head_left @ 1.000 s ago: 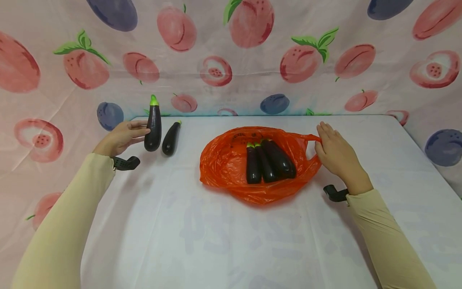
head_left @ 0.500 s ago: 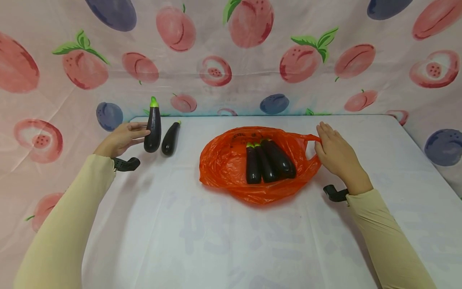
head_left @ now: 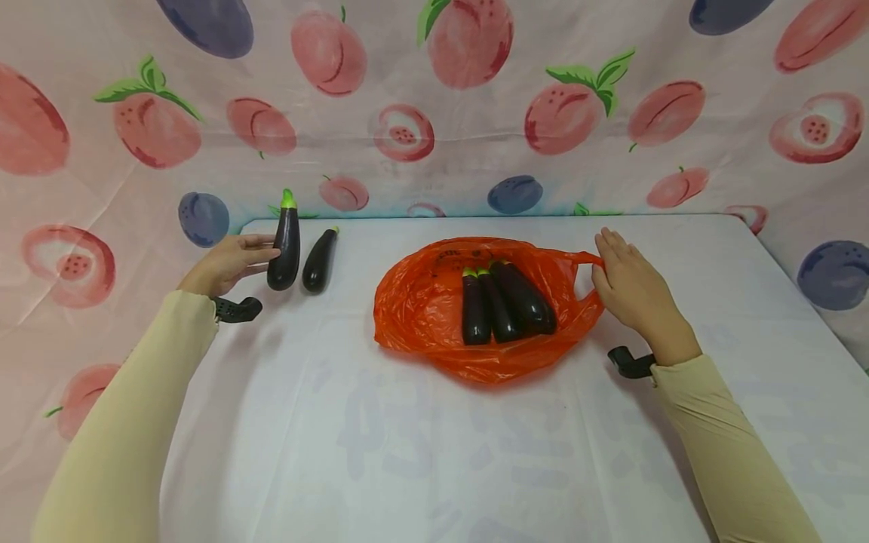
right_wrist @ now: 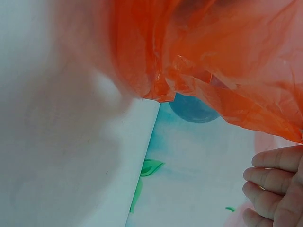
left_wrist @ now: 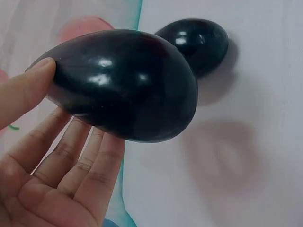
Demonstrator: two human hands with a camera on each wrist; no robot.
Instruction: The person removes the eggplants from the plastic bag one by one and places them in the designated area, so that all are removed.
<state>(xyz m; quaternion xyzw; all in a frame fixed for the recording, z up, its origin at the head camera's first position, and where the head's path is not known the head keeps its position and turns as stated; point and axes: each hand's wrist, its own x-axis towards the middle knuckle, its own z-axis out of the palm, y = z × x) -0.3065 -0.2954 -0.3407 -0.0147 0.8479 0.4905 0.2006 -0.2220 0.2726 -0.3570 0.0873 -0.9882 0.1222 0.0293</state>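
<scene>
In the head view my left hand (head_left: 227, 264) pinches a dark purple eggplant (head_left: 284, 253) with a green stem end, held upright above the table's far left. Its thumb and fingertips grip the eggplant's sides in the left wrist view. Close to its right, a second eggplant (head_left: 319, 264) lies on the table. An orange-red plastic bag (head_left: 421, 302) sits mid-table, mouth spread, with three eggplants (head_left: 476, 309) in its right half. My right hand (head_left: 631, 286) holds the bag's right handle at the thumb, its other fingers straight; the thumb is out of the right wrist view.
A white cloth covers the table (head_left: 434, 452). Behind it hangs a pale backdrop (head_left: 475, 166) printed with peaches and plums, meeting the table's far edge. A dark wrist camera (head_left: 237, 309) is strapped at each sleeve cuff.
The left hand has lowered its eggplant slightly, still upright beside the one on the table. The right hand and the bag have stayed in place.
</scene>
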